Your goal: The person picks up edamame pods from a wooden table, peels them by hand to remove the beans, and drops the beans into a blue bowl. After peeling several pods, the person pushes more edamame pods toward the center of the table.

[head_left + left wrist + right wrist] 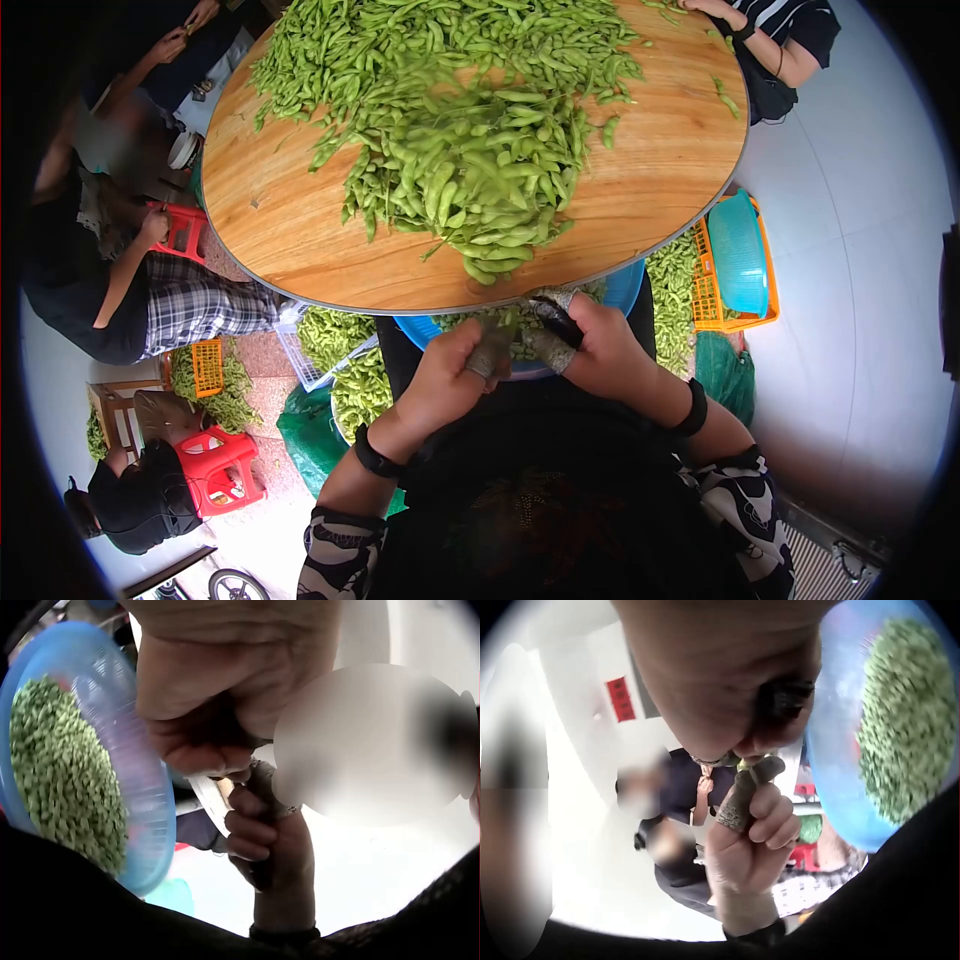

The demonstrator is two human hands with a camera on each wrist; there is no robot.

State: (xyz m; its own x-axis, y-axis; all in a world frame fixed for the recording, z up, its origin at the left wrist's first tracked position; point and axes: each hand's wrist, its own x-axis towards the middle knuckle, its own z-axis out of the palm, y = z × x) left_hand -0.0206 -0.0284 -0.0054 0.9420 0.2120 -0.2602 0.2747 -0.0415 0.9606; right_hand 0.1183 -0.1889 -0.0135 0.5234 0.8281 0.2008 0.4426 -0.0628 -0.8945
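Observation:
Over the blue basin, both hands meet at the tabletop's near edge. The left hand, its thumb wrapped in grey-green tape, pinches a green pod, blurred in the head view; a pale green bit shows at its fingertips in the right wrist view. In the right hand, also with taped digits, a small black tool is gripped; its working end is hidden. Close beyond the hands, a large heap of green pods covers much of the round wooden table.
Shelled beans or short pods fill part of the basin. Around the knees are more pods, a green bag and an orange crate with a turquoise basket. Several people sit around, near red stools.

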